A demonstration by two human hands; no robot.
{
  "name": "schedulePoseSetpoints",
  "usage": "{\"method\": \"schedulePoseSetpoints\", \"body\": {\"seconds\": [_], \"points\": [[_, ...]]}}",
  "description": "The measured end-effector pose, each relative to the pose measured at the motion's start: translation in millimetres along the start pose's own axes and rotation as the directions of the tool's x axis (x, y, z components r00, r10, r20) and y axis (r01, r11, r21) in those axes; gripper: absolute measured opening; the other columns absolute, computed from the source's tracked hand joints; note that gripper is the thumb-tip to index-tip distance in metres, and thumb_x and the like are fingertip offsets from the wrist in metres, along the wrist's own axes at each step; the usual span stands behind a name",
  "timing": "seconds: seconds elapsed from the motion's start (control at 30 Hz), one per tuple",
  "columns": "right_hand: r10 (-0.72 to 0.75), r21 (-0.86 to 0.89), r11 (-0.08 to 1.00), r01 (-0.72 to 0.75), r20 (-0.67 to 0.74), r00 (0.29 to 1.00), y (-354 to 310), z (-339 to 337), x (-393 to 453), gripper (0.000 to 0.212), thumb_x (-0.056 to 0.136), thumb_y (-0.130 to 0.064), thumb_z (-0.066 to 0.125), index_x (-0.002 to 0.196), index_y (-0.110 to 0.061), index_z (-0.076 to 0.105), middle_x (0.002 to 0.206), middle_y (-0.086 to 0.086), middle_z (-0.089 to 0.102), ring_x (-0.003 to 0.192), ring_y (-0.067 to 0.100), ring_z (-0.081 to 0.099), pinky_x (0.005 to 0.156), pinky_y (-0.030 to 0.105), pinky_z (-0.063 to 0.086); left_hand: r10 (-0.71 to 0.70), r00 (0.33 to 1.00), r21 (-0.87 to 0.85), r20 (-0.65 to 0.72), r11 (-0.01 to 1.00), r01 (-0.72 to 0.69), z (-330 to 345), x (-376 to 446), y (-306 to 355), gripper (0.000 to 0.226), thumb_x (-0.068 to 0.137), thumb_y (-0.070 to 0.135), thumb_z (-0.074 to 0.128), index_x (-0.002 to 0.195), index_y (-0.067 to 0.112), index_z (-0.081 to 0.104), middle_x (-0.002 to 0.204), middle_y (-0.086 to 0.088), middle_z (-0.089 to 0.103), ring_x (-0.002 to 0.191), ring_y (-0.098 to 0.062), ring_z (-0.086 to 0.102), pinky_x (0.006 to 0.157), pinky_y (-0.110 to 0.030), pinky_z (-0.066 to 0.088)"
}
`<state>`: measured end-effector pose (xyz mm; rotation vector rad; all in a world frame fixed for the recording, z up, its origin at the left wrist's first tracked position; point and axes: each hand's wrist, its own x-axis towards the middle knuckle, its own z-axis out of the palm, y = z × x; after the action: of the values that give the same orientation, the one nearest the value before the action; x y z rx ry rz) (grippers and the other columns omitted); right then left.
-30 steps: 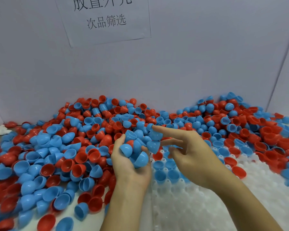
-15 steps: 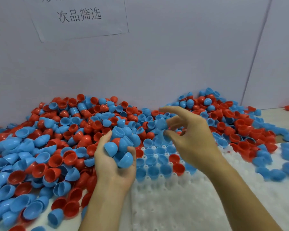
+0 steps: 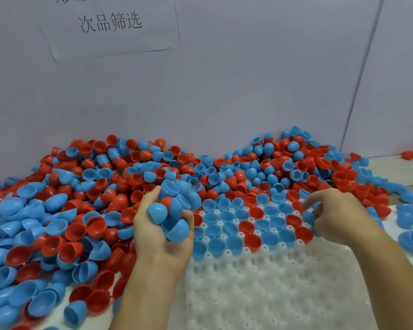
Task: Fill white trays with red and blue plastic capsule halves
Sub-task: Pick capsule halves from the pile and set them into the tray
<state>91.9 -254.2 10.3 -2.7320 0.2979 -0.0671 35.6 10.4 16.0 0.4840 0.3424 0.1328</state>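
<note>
Your left hand (image 3: pixel 161 231) cups a clutch of capsule halves (image 3: pixel 174 210), mostly blue with one red, fingers curled round them, just at the left edge of the white tray (image 3: pixel 272 289). Your right hand (image 3: pixel 336 214) sits low at the tray's far right, fingers bent around a blue half (image 3: pixel 308 216). The tray's far rows already carry red and blue halves; its near pockets stand bare. The loose pile (image 3: pixel 81 198) banks against the wall (image 3: pixel 248 86) beneath a paper sign (image 3: pixel 110 22).

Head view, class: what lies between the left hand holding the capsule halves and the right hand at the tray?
In the head view, the white tray spans the gap between left hand and right hand, its far rows holding seated red and blue halves.
</note>
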Motion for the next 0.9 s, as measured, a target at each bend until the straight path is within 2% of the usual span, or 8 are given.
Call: {"method": "schedulePoseSetpoints", "body": {"seconds": [0.3,0.5,0.57,0.63,0.7,0.8,0.87,0.9], "points": [[-0.033,0.005,0.999,0.033,0.064,0.997,-1.2,-7.9,-1.1,0.051,0.081,0.014,0.063,0.119,-0.018,0.072,0.114,0.004,0.072,0.098,0.022,0.067,0.086,0.038,0.06,-0.004,1.0,-0.02,-0.014,1.0,0.004,-0.1,1.5,-0.6,0.02,0.09,0.03,0.067,0.095,0.011,0.069,0.081,-0.005,0.065,0.062,-0.011,0.056,0.044,-0.017,0.049],[-0.026,0.055,0.998,0.022,0.085,0.996,-0.6,-8.0,-1.5,0.044,0.081,0.011,0.072,0.112,-0.021,0.074,0.104,0.002,0.073,0.087,0.017,0.066,0.07,0.029,0.06,-0.006,1.0,-0.027,-0.006,1.0,0.006,-1.8,3.5,-2.0,0.02,0.091,0.03,0.067,0.092,0.01,0.069,0.077,-0.005,0.065,0.057,-0.01,0.057,0.042,-0.018,0.048],[-0.062,0.051,0.997,0.06,0.047,0.997,-0.1,-11.9,-0.6,0.039,0.083,0.004,0.074,0.11,-0.024,0.073,0.098,-0.002,0.07,0.084,0.014,0.064,0.07,0.029,0.059,0.014,1.0,-0.001,-0.004,1.0,-0.014,-2.1,5.2,-2.8,0.021,0.091,0.029,0.066,0.085,0.01,0.071,0.072,-0.005,0.066,0.053,-0.011,0.058,0.042,-0.019,0.048],[-0.181,0.085,0.979,0.185,-0.059,0.982,-8.4,-17.6,-5.2,0.026,0.088,-0.01,0.073,0.105,-0.029,0.073,0.089,-0.009,0.066,0.078,0.004,0.061,0.069,0.026,0.057,0.064,0.998,0.065,-0.017,0.996,-0.063,-1.0,6.2,-4.5,0.029,0.091,0.029,0.066,0.071,0.012,0.076,0.068,-0.005,0.066,0.05,-0.011,0.059,0.041,-0.019,0.047],[-0.359,0.262,0.889,0.376,-0.113,0.927,-33.2,-23.4,-22.2,0.013,0.089,-0.028,0.07,0.093,-0.041,0.069,0.083,-0.019,0.068,0.073,0.0,0.064,0.065,0.015,0.054,0.128,0.991,0.18,-0.034,0.976,-0.12,0.7,7.4,-8.0,0.03,0.09,0.031,0.067,0.066,0.016,0.076,0.063,-0.002,0.065,0.047,-0.009,0.057,0.041,-0.02,0.046],[-0.636,0.557,0.626,0.545,-0.04,0.771,-86.2,-22.0,-60.3,0.009,0.085,-0.046,0.062,0.09,-0.045,0.069,0.085,-0.025,0.072,0.081,-0.006,0.068,0.069,0.008,0.054,0.185,0.983,0.324,-0.019,0.931,-0.169,0.5,7.6,-11.7,0.021,0.087,0.035,0.069,0.087,0.014,0.072,0.071,-0.004,0.068,0.055,-0.014,0.063,0.049,-0.026,0.054],[-0.746,0.578,0.558,0.595,0.035,0.666,-111.0,-10.9,-79.1,0.01,0.089,-0.043,0.064,0.089,-0.039,0.073,0.087,-0.023,0.072,0.083,-0.004,0.068,0.077,0.011,0.054,0.156,0.988,0.369,0.001,0.918,-0.146,-2.2,7.9,-13.2,0.033,0.085,0.04,0.07,0.105,0.015,0.073,0.094,-0.01,0.075,0.079,-0.026,0.074,0.072,-0.04,0.063],[-0.764,0.546,0.566,0.617,0.068,0.641,-117.9,-4.7,-84.0,0.01,0.09,-0.04,0.066,0.086,-0.036,0.074,0.085,-0.021,0.072,0.082,-0.003,0.068,0.077,0.014,0.055,0.14,0.99,0.377,-0.001,0.917,-0.129,-2.9,7.2,-12.5,0.04,0.084,0.043,0.069,0.113,0.015,0.071,0.101,-0.011,0.075,0.087,-0.031,0.075,0.076,-0.044,0.062]]}}
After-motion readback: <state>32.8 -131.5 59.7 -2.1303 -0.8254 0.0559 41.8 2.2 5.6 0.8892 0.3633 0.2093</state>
